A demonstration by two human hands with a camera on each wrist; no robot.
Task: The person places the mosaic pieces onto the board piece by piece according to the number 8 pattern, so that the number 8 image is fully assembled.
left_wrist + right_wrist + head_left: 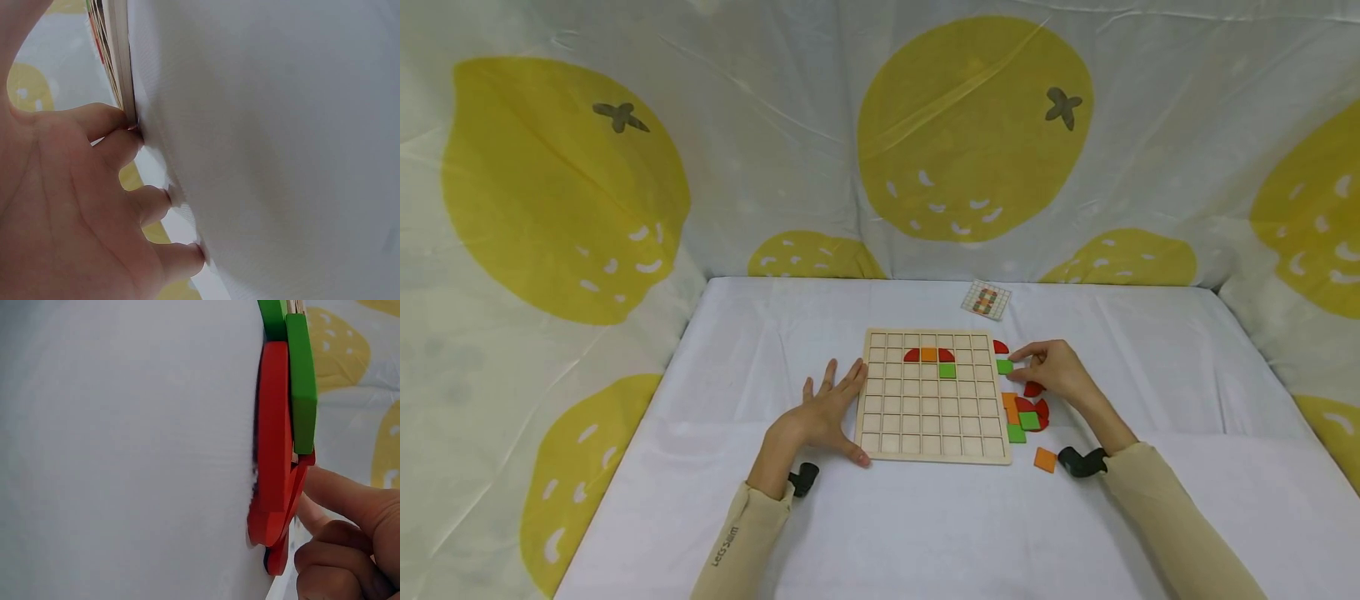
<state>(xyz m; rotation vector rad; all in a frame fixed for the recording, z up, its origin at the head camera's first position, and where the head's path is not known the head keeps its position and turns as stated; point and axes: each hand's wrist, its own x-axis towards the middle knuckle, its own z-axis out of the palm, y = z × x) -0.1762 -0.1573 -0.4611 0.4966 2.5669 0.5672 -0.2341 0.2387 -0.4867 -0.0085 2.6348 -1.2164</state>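
Head view, lower middle: an orange square [1045,459] lies alone on the white cloth [925,533]. Just above, the left hand [824,414] rests flat, fingers spread and straight, against the left edge of the wooden grid board [925,417]. Right of the board, by a pile of pieces [1026,414], the right hand [1051,368] pinches a green square [1004,367] at the board's right edge. Farthest, upper centre, lies a pattern card [986,299].

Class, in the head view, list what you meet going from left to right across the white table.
Left hand → wooden grid board → small green square tile → right hand.
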